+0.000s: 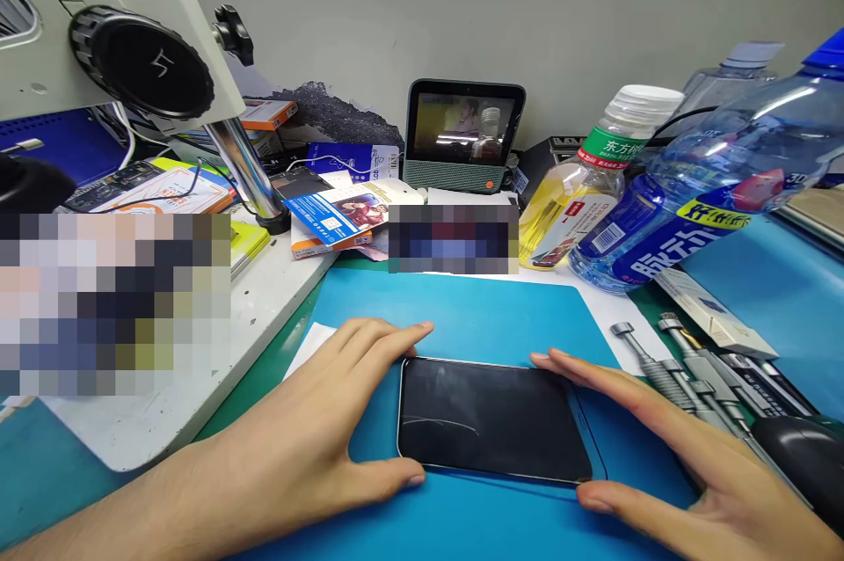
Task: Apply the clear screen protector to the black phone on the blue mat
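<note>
A smartphone (pixel 491 420) with a dark screen lies sideways on the blue mat (pixel 475 517), and pale smears show on its glass. My left hand (pixel 336 420) spans its left end, with the thumb at the near edge and fingers by the far corner; the index finger stretches past the edge. Around the right end is my right hand (pixel 665 429), thumb on the near corner and fingertips along the far edge. Beyond the glass at the right, a narrow blue strip with a thin slot shows; I cannot tell whether it belongs to the phone. Both palms stay off the screen.
Several metal screwdrivers (pixel 699 367) and a black mouse (pixel 801 464) lie at the right. Behind them lean drink bottles (pixel 712 183). A small smart display (pixel 465 134) stands by the wall. A microscope stand (pixel 164 25) on a white base (pixel 151 429) fills the left, beside boxes (pixel 330 240).
</note>
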Motion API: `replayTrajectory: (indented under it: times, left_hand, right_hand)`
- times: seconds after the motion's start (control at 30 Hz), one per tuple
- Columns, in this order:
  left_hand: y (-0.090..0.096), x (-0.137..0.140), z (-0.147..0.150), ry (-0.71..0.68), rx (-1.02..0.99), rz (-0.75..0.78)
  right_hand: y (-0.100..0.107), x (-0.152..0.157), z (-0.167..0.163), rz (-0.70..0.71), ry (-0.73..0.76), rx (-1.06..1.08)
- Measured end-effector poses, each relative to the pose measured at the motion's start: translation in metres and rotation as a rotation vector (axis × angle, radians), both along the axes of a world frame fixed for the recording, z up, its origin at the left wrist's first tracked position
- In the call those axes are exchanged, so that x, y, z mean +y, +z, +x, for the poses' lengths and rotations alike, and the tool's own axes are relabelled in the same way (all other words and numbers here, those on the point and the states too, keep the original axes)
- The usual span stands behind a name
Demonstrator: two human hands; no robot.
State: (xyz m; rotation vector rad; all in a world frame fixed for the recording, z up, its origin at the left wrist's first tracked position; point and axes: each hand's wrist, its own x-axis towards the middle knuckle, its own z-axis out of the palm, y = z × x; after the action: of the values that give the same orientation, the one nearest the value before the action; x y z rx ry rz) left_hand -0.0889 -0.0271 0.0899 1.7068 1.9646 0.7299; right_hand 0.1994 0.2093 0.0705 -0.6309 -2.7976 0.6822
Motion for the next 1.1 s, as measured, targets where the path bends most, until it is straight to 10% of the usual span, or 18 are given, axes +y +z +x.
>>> replayTrajectory:
  times: [1.1]
  left_hand:
    - [-0.003, -0.006, -0.013, -0.149, 0.224, 0.113]
  right_hand:
    - [0.018, -0.008, -0.011, -0.095, 0.043, -0.021]
